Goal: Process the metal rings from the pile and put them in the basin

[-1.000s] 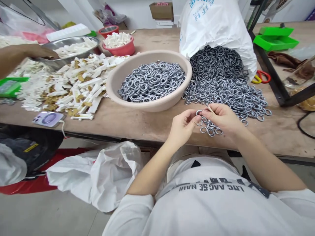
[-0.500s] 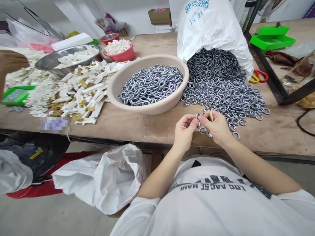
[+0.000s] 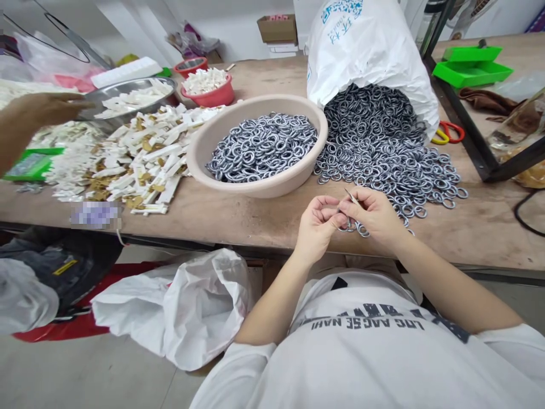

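Note:
My left hand point(image 3: 315, 228) is closed in a pinch just above the table's front edge. Between its fingertips is a grey ring, now mostly hidden by the fingers. My right hand point(image 3: 377, 218) meets it fingertip to fingertip and grips a slim pointed tool point(image 3: 351, 197), its thin tip sticking out up and to the left; whether it is a small knife or a pick is unclear. Loose grey rings point(image 3: 363, 229) lie under the hands. A larger heap of rings point(image 3: 383, 159) spreads behind them from a white sack point(image 3: 366, 51).
A beige basin point(image 3: 255, 190) of rings stands left of the heap. Farther left are white and gold pieces point(image 3: 145, 153), a steel bowl point(image 3: 80, 111) and a co-worker's hand point(image 3: 46, 108). Scissors point(image 3: 455, 132) and a black metal frame point(image 3: 468, 136) stand right.
The pointed tool has tilted from upright toward the left, over my fingertips. The ring has turned and sunk into my fingers. The co-worker's hand has moved right, toward the steel bowl.

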A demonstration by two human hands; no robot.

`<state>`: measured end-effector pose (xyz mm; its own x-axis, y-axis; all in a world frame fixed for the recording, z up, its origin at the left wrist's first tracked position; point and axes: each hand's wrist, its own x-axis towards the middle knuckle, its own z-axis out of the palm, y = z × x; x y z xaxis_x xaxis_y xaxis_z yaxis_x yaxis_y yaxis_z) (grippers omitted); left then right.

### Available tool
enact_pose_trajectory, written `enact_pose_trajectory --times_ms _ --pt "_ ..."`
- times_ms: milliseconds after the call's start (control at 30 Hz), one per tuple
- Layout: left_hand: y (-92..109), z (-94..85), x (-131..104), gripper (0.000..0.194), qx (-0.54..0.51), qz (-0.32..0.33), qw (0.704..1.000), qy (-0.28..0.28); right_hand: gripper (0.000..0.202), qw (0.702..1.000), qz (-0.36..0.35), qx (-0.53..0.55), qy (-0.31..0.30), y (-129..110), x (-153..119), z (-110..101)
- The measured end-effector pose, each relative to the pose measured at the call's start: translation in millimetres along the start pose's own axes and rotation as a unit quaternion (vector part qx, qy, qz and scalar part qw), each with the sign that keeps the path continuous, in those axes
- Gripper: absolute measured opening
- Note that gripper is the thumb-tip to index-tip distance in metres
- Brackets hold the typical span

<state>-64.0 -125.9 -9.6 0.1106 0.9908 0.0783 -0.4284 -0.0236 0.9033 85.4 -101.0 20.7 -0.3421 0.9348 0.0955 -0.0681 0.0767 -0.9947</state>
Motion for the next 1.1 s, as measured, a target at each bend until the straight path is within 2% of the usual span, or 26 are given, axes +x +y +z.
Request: enact_pose_trajectory --times_ms 133,233,300,367,467,667,900,1100 --pt "-3 0.3 -1 0.037 -0.002 0.009 1.000 0.001 0.036 1.000 0.003 -0.005 0.020 1 3 -3" --pt "-3 0.1 -1 0.031 -0.016 0.014 0.999 0.028 0.033 0.993 -0.047 -0.106 0.030 -4 -5 -10" --pt "-3 0.2 -1 0.029 -0.027 0.016 0.999 0.042 0.033 0.971 -0.098 -0.216 0.009 -8 -13 -13" --pt "-3 1.0 -2 0.028 -0.035 0.019 0.998 0.048 0.033 0.935 -0.146 -0.322 -0.019 -10 -22 -14" --pt "-3 3.5 -3 0.025 -0.041 0.018 0.998 0.053 0.035 0.895 -0.172 -0.411 -0.039 -9 -29 -12" --pt "-2 11.1 -7 0.025 -0.050 0.022 0.996 0.069 0.037 0.872 -0.179 -0.455 -0.034 -5 -29 -9" --pt "-4 21.9 -11 0.029 -0.045 -0.011 0.993 0.104 0.040 0.843 -0.188 -0.503 -0.029 -2 -28 -8" --pt "-9 27.1 -13 0.026 -0.041 0.024 0.988 0.146 0.040 0.846 -0.186 -0.498 -0.027 -1 -32 -5"
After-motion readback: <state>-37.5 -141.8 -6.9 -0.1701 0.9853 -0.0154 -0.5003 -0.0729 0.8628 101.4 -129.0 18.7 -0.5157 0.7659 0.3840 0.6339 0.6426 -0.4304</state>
